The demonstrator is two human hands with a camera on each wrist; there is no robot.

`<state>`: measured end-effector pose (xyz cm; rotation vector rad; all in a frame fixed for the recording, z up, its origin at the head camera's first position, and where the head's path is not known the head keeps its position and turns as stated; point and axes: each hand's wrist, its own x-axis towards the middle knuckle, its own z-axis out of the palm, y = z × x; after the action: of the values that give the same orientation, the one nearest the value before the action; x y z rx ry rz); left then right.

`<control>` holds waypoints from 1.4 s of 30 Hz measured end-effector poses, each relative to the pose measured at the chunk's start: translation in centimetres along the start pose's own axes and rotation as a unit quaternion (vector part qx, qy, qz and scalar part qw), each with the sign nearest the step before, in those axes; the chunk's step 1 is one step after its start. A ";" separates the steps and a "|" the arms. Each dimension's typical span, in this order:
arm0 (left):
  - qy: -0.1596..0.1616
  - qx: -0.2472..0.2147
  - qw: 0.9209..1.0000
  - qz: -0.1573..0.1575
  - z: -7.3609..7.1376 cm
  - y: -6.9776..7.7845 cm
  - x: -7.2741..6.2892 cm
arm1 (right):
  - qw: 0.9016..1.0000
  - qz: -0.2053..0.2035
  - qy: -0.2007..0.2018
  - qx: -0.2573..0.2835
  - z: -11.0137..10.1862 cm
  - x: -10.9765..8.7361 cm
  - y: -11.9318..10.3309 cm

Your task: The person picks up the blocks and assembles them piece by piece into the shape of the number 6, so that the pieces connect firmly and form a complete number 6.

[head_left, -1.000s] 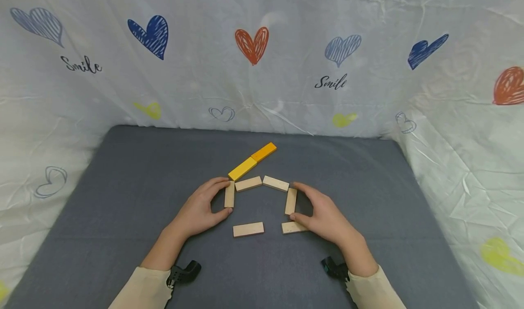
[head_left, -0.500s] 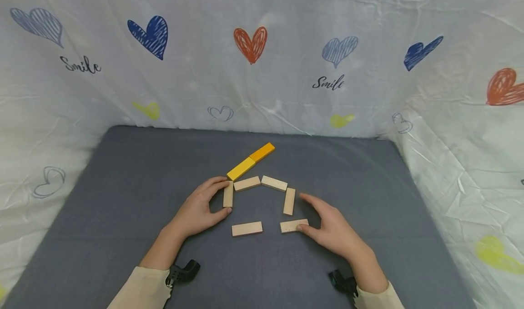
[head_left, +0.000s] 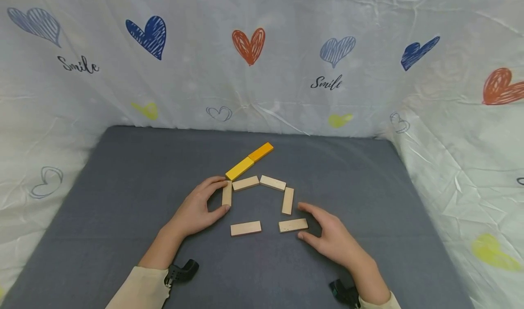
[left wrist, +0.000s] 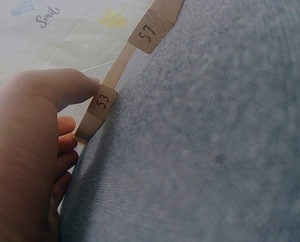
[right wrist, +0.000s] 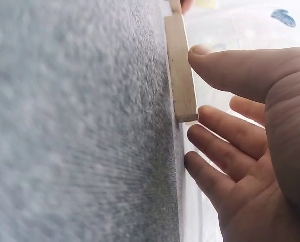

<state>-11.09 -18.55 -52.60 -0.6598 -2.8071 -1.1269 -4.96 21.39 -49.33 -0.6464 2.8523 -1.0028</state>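
My left hand (head_left: 195, 212) pinches an upright-lying plain wooden block (head_left: 227, 194) lengthwise, thumb at its near end and fingers at its far end. In the left wrist view the thumb lies at the end of a wooden block marked 53 (left wrist: 102, 103), with one marked 57 (left wrist: 148, 33) beyond. My right hand (head_left: 333, 236) is spread loosely beside the lower right wooden block (head_left: 293, 225), holding nothing. From the right wrist camera, the thumb overlaps the edge of that block (right wrist: 181, 70). Two slanted blocks (head_left: 245, 183) and a right side block (head_left: 288, 201) continue the arch.
A yellow block (head_left: 239, 168) and an orange block (head_left: 261, 152) lie end to end, slanting away behind the arch. Another plain block (head_left: 245, 228) lies at the lower left. A grey cloth (head_left: 163, 154) covers the table, with a white heart-printed curtain (head_left: 286, 17) behind.
My right hand has let go of the right side block and drawn back to the right and toward me, uncovering the lower right block. The left hand stays on its block.
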 end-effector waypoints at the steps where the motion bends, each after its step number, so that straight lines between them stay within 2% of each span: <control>1: 0.000 0.000 1.000 -0.001 0.0 0.0 0.0 | 1.000 0.000 0.001 0.000 0.0 -0.1 0.0; 8: 0.002 -0.003 1.000 -0.002 0.1 0.0 -0.1 | 1.000 0.000 0.000 0.005 0.4 -0.4 0.0; 22: 0.006 0.000 1.000 0.003 -0.2 -0.1 0.2 | 0.999 -0.034 0.011 0.013 0.8 0.0 -0.1; 35: 0.001 -0.004 1.000 -0.003 -0.1 0.0 0.1 | 0.999 -0.038 0.029 0.002 1.0 -0.1 0.1; 42: 0.002 -0.003 1.000 -0.002 0.0 0.0 0.1 | 0.998 -0.059 0.034 -0.005 1.0 0.1 0.0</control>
<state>-11.19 -18.55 -52.59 -0.6502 -2.8042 -1.1367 -4.81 20.72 -50.12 -0.8055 2.9094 -1.0453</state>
